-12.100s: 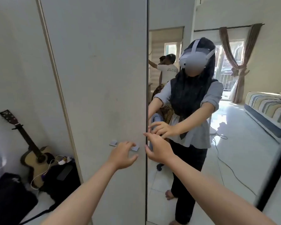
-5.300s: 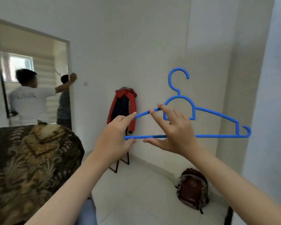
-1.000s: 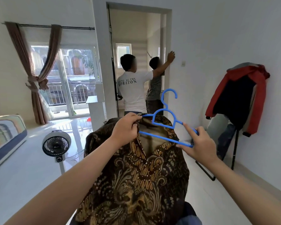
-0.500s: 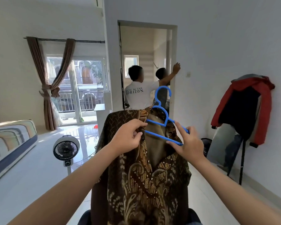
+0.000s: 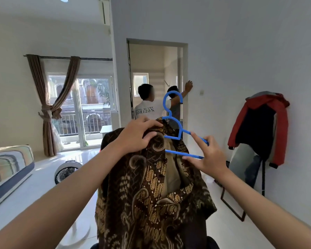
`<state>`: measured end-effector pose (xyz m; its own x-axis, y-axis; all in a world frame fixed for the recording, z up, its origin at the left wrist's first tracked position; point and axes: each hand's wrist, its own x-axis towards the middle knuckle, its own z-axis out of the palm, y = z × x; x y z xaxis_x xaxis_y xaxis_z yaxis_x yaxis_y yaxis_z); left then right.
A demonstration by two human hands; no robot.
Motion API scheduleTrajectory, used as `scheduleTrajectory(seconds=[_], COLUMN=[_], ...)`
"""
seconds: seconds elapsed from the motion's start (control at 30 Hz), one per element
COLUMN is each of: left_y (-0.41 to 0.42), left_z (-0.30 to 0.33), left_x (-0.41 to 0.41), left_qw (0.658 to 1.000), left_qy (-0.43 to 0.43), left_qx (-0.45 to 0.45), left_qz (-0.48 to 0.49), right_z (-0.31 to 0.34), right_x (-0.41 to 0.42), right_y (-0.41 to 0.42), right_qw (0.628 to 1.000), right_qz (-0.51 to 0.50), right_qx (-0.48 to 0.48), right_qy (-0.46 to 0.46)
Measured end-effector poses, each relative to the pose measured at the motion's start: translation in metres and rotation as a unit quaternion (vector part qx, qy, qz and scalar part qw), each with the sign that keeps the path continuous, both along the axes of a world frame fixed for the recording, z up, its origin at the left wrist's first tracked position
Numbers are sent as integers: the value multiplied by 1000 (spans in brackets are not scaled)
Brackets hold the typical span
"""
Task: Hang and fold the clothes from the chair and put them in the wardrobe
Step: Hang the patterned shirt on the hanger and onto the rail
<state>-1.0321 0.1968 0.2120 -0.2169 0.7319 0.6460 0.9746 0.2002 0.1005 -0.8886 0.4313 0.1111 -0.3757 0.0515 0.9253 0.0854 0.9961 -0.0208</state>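
Observation:
A brown batik shirt (image 5: 151, 194) with gold patterns hangs in front of me, lifted in the air. My left hand (image 5: 135, 135) grips its collar at the top left. A blue plastic hanger (image 5: 176, 130) is partly slid into the neck opening, hook pointing up. My right hand (image 5: 207, 157) pinches the hanger's right end between thumb and fingers. The left arm of the hanger is hidden under the cloth. A dark chair edge (image 5: 212, 244) shows at the bottom.
Two people (image 5: 147, 105) stand in the doorway ahead. A red and black jacket (image 5: 258, 128) hangs on a stand at the right wall, over a leaning mirror (image 5: 241, 166). A floor fan (image 5: 66, 170) and a striped mattress (image 5: 7, 168) lie on the left.
The shirt and hanger have risen and come closer. My left hand has closed further over the collar, and the hanger sits deeper in the neck opening.

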Motion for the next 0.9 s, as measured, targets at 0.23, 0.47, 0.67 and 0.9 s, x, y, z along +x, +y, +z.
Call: scheduleTrajectory(seconds=[0.23, 0.47, 0.67, 0.9], left_y=[-3, -6, -11, -26], left_z=[-4, -5, -6, -10], left_x=[4, -5, -11, -20], left_qw=[998, 996, 993, 989], left_qy=[-33, -59, -97, -126], left_qx=[48, 52, 57, 63], left_qz=[-26, -31, -44, -34], right_z=[-12, -65, -104, -102], right_x=[1, 10, 8, 10], right_y=[-2, -47, -64, -64], right_qw=[999, 992, 959, 901], right_qz=[-33, -23, 153, 216], right_qx=[15, -30, -237, -375], right_qy=[2, 118, -10, -20])
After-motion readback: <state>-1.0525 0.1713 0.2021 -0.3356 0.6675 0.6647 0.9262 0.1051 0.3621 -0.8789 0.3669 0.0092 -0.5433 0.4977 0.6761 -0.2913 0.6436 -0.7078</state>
